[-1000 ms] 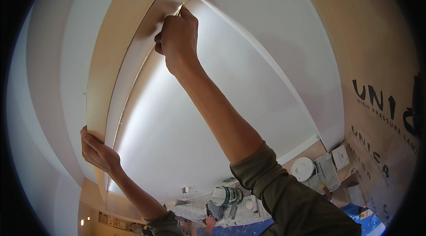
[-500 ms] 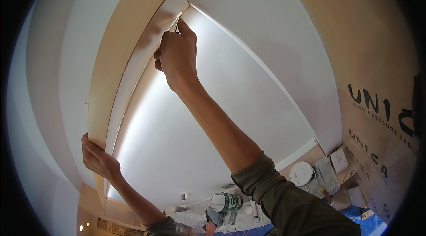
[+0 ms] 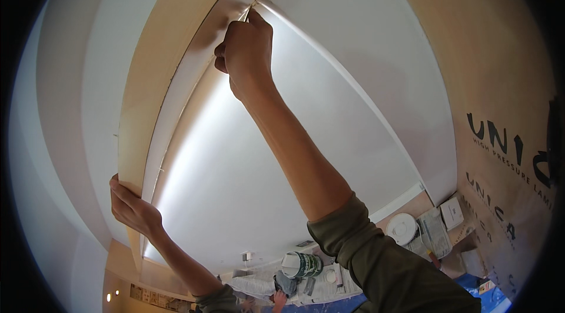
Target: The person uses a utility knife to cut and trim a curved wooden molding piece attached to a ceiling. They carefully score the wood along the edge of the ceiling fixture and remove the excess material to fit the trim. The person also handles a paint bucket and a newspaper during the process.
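Observation:
My left hand (image 3: 135, 210) is closed around the edge of a long light-wood panel (image 3: 147, 83), its thumb against the panel's side. High up, my right hand (image 3: 250, 48) is closed with its index finger stretched along a thin, narrow tool (image 3: 246, 15). Only a sliver of this tool shows past the fingers, so its kind is unclear. Its tip lies near the upper corner of the lit recess (image 3: 294, 118), at the seam beside the panel. Most of the tool is hidden by my hand.
Brown printed sheeting (image 3: 465, 60) covers the right side. Below stand a white-and-green bucket (image 3: 302, 265), a round white lid or dish (image 3: 402, 229) and a white box (image 3: 452, 213). Another person's hand (image 3: 279, 299) shows at the bottom, near a blue sheet (image 3: 471, 283).
My right hand has moved slightly up and to the right along the seam, closer to the recess corner. My left hand keeps its hold on the wood panel.

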Tool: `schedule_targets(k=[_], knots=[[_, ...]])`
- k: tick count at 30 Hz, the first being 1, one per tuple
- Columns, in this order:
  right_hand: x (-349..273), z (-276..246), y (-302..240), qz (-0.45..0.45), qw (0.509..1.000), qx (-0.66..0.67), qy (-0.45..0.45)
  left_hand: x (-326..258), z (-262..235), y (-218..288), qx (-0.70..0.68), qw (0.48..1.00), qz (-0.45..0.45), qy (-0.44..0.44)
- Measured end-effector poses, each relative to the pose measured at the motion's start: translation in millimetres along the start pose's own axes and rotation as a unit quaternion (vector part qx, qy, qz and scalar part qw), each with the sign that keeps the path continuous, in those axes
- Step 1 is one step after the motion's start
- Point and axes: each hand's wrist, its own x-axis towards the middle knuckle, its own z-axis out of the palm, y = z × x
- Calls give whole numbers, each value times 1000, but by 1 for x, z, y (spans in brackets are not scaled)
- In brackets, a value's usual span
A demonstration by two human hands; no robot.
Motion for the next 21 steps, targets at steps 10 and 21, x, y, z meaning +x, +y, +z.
schedule_targets(k=[10, 21], knots=[[-19, -8, -8, 24, 998, 51, 11, -2, 9, -1, -7, 999, 3, 43], [-14, -1, -3, 71, 996, 54, -13, 0, 3, 2, 7, 999, -2, 32]])
